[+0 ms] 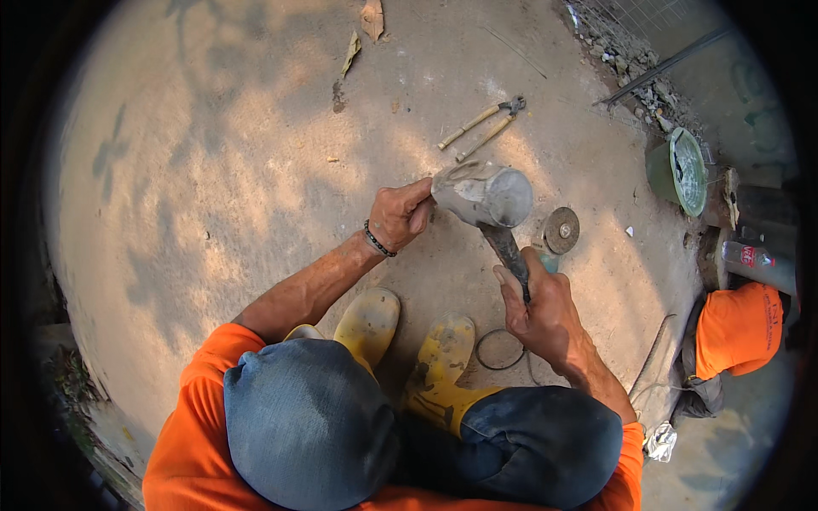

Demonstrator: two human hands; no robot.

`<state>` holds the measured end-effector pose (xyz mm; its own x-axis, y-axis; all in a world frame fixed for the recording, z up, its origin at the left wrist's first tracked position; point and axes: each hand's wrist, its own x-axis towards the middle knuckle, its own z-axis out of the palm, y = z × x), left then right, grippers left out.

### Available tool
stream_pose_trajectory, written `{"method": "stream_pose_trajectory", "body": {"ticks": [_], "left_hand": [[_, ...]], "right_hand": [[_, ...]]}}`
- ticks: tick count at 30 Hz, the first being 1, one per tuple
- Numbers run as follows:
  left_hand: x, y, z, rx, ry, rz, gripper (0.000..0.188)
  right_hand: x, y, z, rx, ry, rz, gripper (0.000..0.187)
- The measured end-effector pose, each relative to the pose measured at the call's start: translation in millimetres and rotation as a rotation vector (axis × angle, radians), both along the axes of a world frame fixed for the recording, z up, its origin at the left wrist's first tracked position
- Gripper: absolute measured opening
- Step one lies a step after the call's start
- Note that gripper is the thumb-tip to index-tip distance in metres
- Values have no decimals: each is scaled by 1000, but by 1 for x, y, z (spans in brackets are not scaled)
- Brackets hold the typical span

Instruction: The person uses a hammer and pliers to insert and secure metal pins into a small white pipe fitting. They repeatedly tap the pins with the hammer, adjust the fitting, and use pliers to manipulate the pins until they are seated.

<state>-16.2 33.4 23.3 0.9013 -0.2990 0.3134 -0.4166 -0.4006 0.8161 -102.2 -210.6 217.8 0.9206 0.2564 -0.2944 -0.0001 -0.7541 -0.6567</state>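
Observation:
A mallet [504,198] with a thick, dusty grey head and a dark handle is held up over the ground in front of my knees. My right hand [545,308] is wrapped round its handle. At the left end of the mallet's head my left hand [402,215] is closed, thumb and forefinger pinched against that end; whether anything small lies between them is hidden. Beyond the mallet, end-cutting pincers [486,128] with long pale handles lie on the ground. Just right of the handle rests an angle grinder [561,231] with a round disc, its greenish body mostly covered by my right hand.
My yellow boots [443,353] stand on the dusty concrete, a cable [500,349] looping beside the right one. At right are a green bucket [677,172], a plastic bottle [758,257] and an orange cloth [740,330]. Rubble [635,64] lines the far right edge.

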Motion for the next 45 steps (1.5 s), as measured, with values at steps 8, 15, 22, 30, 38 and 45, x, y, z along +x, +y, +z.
{"method": "stream_pose_trajectory", "body": {"ticks": [8,15,22,30,38,45], "left_hand": [[1,-5,1,-59,-45,9,23],[12,0,-2,-73,-82,-99,31],[24,6,-16,-186,-46,45,10],[48,21,-4,-675,655,167,31],[21,0,28,-611,846,7,30],[14,-20,38,-839,696,-95,41]], "right_hand": [[-5,-5,-10,48,-17,-55,29],[1,-8,-18,2,88,-29,23],[-13,-12,-74,154,12,-312,33],[-16,2,-194,536,588,-576,57],[11,13,-169,519,53,-341,48],[8,55,-163,639,236,-360,33]]}}
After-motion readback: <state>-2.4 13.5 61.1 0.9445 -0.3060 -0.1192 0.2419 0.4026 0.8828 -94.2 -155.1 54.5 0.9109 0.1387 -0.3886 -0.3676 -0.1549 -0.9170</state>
